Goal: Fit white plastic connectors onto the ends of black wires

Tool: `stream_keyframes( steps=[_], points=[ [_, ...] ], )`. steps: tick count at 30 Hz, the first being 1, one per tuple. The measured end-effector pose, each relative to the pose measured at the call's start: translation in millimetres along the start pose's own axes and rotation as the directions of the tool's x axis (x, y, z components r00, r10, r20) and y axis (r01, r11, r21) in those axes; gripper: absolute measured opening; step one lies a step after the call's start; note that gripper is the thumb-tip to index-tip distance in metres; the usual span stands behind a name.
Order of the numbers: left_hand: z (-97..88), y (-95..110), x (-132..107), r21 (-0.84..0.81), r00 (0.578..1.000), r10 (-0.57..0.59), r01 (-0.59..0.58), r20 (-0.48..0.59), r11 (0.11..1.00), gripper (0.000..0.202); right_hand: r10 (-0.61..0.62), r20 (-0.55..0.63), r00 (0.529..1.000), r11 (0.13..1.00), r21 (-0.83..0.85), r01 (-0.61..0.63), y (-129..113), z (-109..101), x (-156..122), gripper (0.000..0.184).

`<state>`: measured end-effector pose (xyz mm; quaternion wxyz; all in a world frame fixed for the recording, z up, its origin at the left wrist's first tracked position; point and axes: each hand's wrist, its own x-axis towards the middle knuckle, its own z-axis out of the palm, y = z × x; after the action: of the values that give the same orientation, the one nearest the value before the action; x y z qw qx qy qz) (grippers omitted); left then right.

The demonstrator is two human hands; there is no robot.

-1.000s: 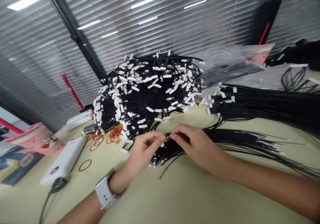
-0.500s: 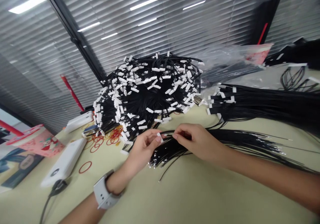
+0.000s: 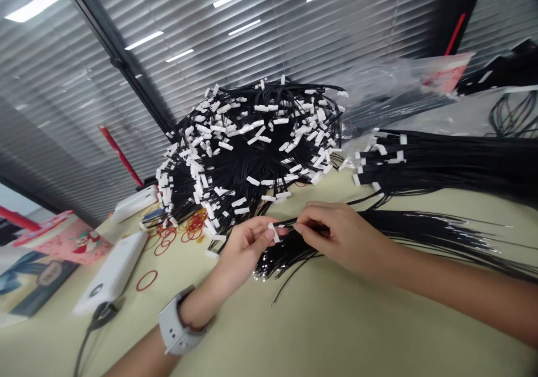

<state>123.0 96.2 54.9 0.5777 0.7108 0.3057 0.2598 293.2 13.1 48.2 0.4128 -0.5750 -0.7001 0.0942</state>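
Note:
Between the thumb and fingers of my left hand (image 3: 247, 245) is a small white connector (image 3: 274, 232). My right hand (image 3: 336, 234) pinches a thin black wire (image 3: 287, 223) just to the right of it, the wire's tip close to the connector. Whether the tip is inside the connector I cannot tell. Beneath both hands lies a bundle of loose black wires (image 3: 403, 226) with bare shiny ends. Behind them rises a large heap of black cables (image 3: 252, 164) with white connectors on their ends.
More connectored cables (image 3: 454, 161) lie at the right, before clear plastic bags (image 3: 386, 97). On the left are red rubber bands (image 3: 147, 280), a white power strip (image 3: 111, 273) with a plug, a pink cup (image 3: 69, 240) with a red straw, and a box (image 3: 31, 284). Window blinds (image 3: 235, 41) stand behind.
The camera view has shifted slightly. Both hands keep their grips close together, and the wire tip stays by the connector.

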Motion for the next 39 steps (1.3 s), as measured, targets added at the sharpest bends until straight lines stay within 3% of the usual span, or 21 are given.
stream_keyframes(
  steps=[9, 39],
  points=[
    [-2.5, -3.1, 2.0, -0.016, 1.0, 0.009, -0.008, 0.023, 1.0, 0.015, -0.053, 0.007, 0.999, 0.998, -0.032, 0.053, 1.5, 3.2, -1.6, 0.017],
    [0.8, 0.0, -0.4, -0.1, 0.998, -0.054, 0.057, 0.032, 0.993, 0.014, -0.015, 0.083, 0.996, 0.999, 0.047, 0.011, 6.2, 4.0, -2.3, 0.02]
  ],
)
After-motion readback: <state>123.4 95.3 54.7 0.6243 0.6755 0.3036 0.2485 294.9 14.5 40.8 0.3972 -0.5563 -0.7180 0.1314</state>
